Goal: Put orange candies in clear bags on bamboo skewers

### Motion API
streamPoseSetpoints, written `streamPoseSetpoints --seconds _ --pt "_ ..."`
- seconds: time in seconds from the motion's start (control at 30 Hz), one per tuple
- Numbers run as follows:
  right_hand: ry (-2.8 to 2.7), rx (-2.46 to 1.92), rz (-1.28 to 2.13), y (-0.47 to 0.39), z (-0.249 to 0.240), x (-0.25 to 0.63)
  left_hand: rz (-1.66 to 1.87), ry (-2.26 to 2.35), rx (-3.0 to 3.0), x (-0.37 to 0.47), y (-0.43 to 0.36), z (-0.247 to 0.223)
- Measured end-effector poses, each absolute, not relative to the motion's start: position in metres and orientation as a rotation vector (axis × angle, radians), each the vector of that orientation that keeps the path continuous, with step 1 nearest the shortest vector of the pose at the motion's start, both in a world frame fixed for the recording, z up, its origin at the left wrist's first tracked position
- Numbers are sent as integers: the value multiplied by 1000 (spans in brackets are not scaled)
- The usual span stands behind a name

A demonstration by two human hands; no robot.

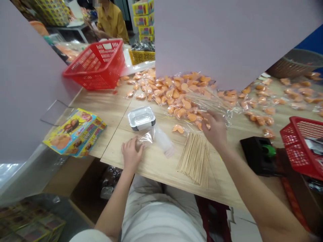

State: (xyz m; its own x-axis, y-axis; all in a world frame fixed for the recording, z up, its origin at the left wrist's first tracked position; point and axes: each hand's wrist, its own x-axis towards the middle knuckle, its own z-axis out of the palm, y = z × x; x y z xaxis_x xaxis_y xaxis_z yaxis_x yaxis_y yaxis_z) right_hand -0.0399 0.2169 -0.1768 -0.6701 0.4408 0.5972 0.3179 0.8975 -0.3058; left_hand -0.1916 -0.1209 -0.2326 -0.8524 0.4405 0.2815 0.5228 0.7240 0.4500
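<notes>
My left hand point(132, 153) lies near the table's front edge, thumb and fingers curled around the edge of a clear plastic bag point(147, 137). Just beyond it, a foil tray point(141, 118) sits on what look like more stacked trays. A translucent white plastic sleeve point(163, 141) lies to the right of the bag. My right hand point(215, 131) is down at the near side of a heap of bagged orange pieces point(176, 95); its fingertips are blurred and partly hidden, touching or just over the packets. Below it a bundle of thin wooden sticks point(195, 159) is fanned out.
Yellow printed packaging point(75, 132) lies at the left edge. A red basket point(98, 65) stands at the back left, another red basket point(302, 148) at right beside a black tape dispenser point(259, 156). Pale upright panels point(202, 37) rise behind the heap. A person in a yellow shirt point(111, 20) sits beyond.
</notes>
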Motion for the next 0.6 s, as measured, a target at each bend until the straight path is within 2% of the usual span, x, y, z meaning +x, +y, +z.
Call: streamPoseSetpoints --seconds 0.1,0.2,0.3,0.47,0.6 --pt "-2455 -409 503 147 -174 -36 -831 -2686 -1052 -165 -105 -235" --pt "-2541 -212 762 93 -171 -58 -728 -2609 -1382 -126 -86 -237" --pt "-2657 2 884 63 -178 -92 -645 -2459 -1699 -93 -85 -238" --pt "-2948 18 592 47 -203 -113 -925 -2221 -1806 -98 -131 -230" --pt "-2864 -626 388 39 -210 -95 -1042 -2292 -1275 -167 -144 -204"
